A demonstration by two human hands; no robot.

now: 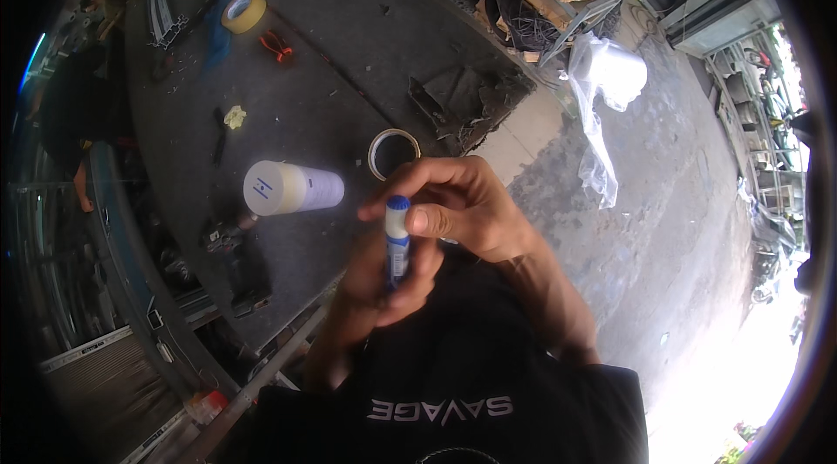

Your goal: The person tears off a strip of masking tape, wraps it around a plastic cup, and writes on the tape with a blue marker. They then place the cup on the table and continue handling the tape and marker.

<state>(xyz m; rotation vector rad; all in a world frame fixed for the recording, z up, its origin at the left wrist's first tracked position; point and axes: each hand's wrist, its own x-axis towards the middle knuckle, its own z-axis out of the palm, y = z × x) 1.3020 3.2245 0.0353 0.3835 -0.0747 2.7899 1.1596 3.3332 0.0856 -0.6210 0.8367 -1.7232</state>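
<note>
In front of my chest I hold a short, thick marker (398, 246) upright, with a pale barrel, a blue end and a blue label. The fingers of my left hand (366, 277) are wrapped round its lower part. My right hand (475, 211) pinches the upper part near the blue end, thumb on the near side. Just beyond my hands a roll of tape (392, 153) lies on the dark work table (305, 107). To the left of my hands, a white cylinder (296, 188) with a marked round end lies on the same table.
A wide yellow tape roll (243, 11), an orange item (276, 47) and a crumpled scrap (234, 117) lie farther back. Black tool-like objects (240, 268) sit at the left edge. Clear plastic wrap (602, 107) lies on the floor at right. Another person's hand (84, 189) shows at far left.
</note>
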